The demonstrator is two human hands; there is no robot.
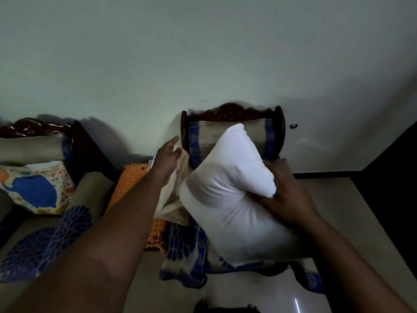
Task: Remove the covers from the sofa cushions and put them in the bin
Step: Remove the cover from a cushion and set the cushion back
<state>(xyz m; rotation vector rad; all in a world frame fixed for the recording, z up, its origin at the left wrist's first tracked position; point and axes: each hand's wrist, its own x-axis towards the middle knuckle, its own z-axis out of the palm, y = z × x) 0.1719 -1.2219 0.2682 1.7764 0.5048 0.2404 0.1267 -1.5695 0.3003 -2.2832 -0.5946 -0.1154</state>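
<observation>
A bare white cushion insert (225,190) is held up in front of a wooden armchair (234,114). My right hand (286,190) grips its right edge, fingers dug into the filling. My left hand (167,159) holds a beige cushion cover (173,199), which hangs limp to the left of the insert and is off it. A second cushion (38,188), still in a patterned cover with a blue shape, lies on the sofa (29,145) at the left. No bin is in view.
A blue-and-beige floral throw (185,251) drapes the armchair seat, and another (45,242) covers the sofa seat. An orange crocheted mat (133,179) lies on a small table between the two seats. A pale wall stands behind. Glossy floor shows at the bottom right.
</observation>
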